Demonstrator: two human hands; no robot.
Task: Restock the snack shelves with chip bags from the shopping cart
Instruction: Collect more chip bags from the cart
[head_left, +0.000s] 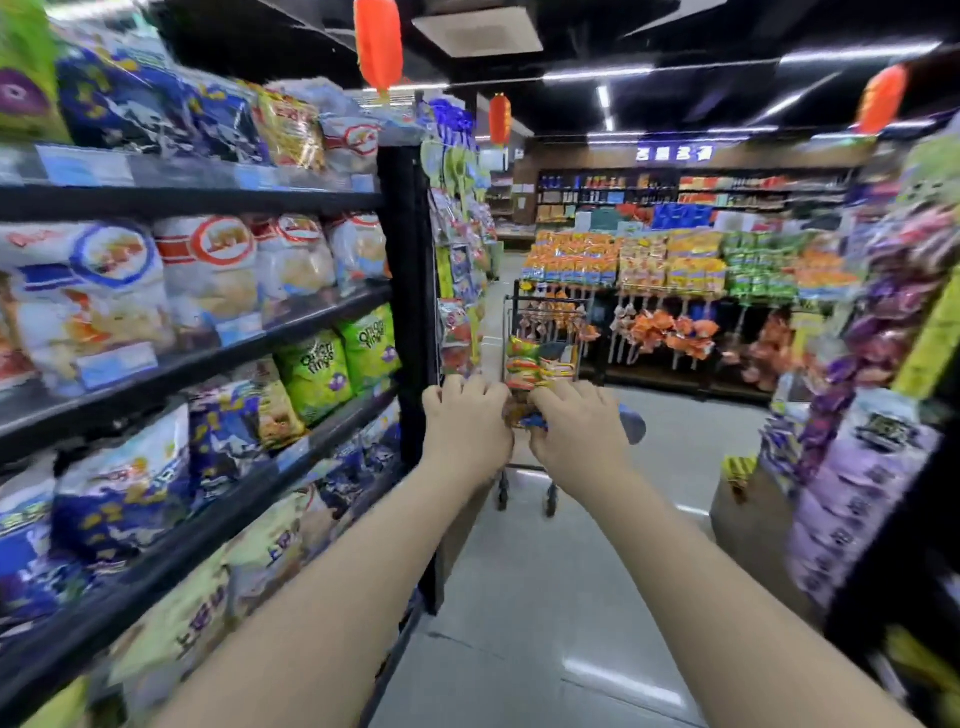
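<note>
The snack shelves (208, 358) are seen along the left side, packed with chip bags on black boards. On the middle board, white bags (218, 270) with round red and blue emblems are lined up; their writing is too blurred to be read. One board lower, toward the right end, green bags (317, 374) marked "Onion rings" are stood upright, with dark blue bags (223, 441) just beside them. Price tags are fixed along the front edges of the boards, but nothing on them can be read. The run is closed at its right end by a black upright post (410, 312), past which strips of small packets are hung.

The left hand (467, 431) is clenched around the handle (631, 423) of the shopping cart (545, 310). The right hand (576, 431) is wrapped around the same bar just beside it, near its blue end cap. Chip bags (530, 364) in green, red and yellow are piled in the cart's basket, against its near rim.

Open grey floor (545, 597) is left between the shelves and the right-hand rack (857, 493) of purple packets. A cardboard box (748, 519) is set on the floor at that rack's foot. Across the aisle's far end, a display (675, 265) of orange, yellow and green bags is placed, and a blue sign (675, 153) above it cannot be read.
</note>
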